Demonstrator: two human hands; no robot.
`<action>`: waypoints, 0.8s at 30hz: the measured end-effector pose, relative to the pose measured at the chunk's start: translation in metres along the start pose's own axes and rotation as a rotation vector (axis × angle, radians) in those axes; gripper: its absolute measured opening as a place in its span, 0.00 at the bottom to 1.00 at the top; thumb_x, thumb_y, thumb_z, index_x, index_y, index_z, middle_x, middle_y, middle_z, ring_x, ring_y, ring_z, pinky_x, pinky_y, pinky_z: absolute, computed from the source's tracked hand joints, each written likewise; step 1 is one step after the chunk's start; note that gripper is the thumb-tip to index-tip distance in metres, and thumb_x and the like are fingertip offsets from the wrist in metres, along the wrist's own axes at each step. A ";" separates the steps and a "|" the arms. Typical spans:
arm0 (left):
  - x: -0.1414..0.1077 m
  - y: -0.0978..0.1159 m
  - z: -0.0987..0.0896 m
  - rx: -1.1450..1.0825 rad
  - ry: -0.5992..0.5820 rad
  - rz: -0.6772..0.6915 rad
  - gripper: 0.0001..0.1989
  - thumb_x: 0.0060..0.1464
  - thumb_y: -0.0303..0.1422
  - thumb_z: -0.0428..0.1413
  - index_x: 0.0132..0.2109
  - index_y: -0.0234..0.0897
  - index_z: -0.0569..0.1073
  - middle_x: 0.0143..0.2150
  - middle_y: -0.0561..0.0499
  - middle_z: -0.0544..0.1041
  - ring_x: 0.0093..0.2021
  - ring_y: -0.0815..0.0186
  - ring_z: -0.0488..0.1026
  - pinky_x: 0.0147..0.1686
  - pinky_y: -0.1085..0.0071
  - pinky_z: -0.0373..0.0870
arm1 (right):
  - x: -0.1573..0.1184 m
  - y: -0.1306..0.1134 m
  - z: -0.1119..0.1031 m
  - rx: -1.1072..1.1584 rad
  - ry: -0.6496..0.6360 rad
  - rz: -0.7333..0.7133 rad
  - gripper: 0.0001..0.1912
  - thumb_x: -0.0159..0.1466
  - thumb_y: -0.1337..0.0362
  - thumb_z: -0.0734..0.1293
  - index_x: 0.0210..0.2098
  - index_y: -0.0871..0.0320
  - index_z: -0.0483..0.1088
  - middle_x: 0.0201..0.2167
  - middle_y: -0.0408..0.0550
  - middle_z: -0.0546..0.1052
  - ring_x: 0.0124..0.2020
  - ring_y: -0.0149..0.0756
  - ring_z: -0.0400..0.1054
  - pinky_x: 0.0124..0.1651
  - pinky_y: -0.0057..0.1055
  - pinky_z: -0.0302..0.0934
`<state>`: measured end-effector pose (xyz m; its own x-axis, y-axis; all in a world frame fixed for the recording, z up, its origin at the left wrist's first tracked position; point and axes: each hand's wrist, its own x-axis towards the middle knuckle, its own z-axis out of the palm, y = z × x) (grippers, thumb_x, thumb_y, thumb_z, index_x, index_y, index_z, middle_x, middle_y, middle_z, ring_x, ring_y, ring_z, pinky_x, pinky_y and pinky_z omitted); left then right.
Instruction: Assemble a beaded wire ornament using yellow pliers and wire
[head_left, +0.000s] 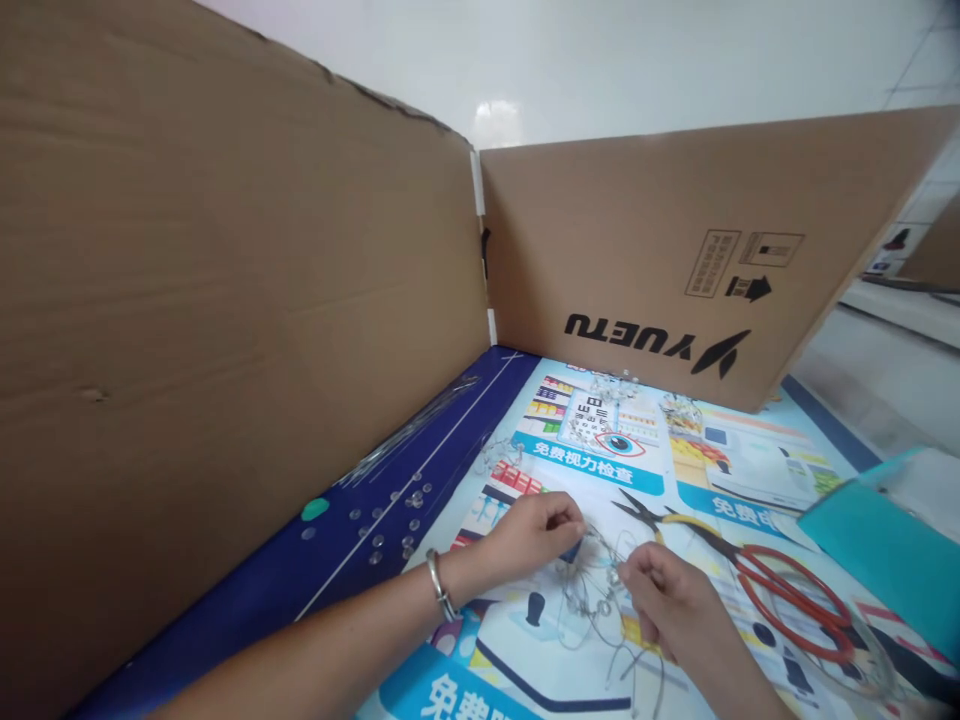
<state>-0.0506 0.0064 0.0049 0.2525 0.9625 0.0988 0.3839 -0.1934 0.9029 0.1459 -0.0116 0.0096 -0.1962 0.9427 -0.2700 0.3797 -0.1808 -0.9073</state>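
Observation:
My left hand [534, 535], with a metal bangle [439, 585] on its wrist, pinches a tangle of thin wire strung with small rings [589, 590]. A small dark blue item [571, 552] shows under those fingers, but I cannot tell what it is. My right hand [664, 600] grips the same tangle from the other side. Just beyond it lie needle-nose pliers [645, 515] with yellow handles. Large red-handled scissors [787, 595] rest to the right of my right hand. Several clear beads [390, 540] are scattered on the dark blue strip left of my hands.
Two tall cardboard panels [225, 300] stand along the left and back, the back one [675, 250] printed YUETU. A printed poster [600, 470] covers the table, with more wire clumps [679, 415] near the back. A teal folder [877, 535] lies at the right edge.

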 end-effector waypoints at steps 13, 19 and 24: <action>-0.007 0.007 -0.001 0.041 0.068 -0.003 0.06 0.50 0.31 0.51 0.33 0.35 0.71 0.26 0.54 0.72 0.26 0.70 0.67 0.24 0.78 0.59 | -0.005 -0.004 0.004 -0.090 0.130 -0.062 0.19 0.54 0.45 0.61 0.22 0.55 0.61 0.14 0.38 0.59 0.16 0.26 0.47 0.18 0.26 0.43; -0.007 0.008 -0.003 0.049 0.061 -0.002 0.06 0.50 0.30 0.50 0.33 0.35 0.72 0.26 0.53 0.72 0.26 0.70 0.67 0.23 0.77 0.59 | -0.004 -0.008 0.003 -0.056 0.199 -0.077 0.18 0.53 0.45 0.62 0.25 0.54 0.64 0.16 0.39 0.62 0.18 0.29 0.53 0.21 0.26 0.51; -0.006 0.006 -0.002 0.037 0.058 -0.001 0.05 0.50 0.30 0.51 0.33 0.36 0.71 0.26 0.54 0.73 0.26 0.70 0.68 0.23 0.78 0.59 | 0.000 -0.002 0.003 -0.039 0.204 -0.061 0.17 0.54 0.45 0.62 0.26 0.54 0.64 0.17 0.40 0.65 0.21 0.31 0.58 0.24 0.26 0.55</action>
<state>-0.0521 -0.0003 0.0104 0.2007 0.9720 0.1224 0.4170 -0.1979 0.8871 0.1427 -0.0121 0.0107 -0.0339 0.9895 -0.1403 0.4082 -0.1144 -0.9057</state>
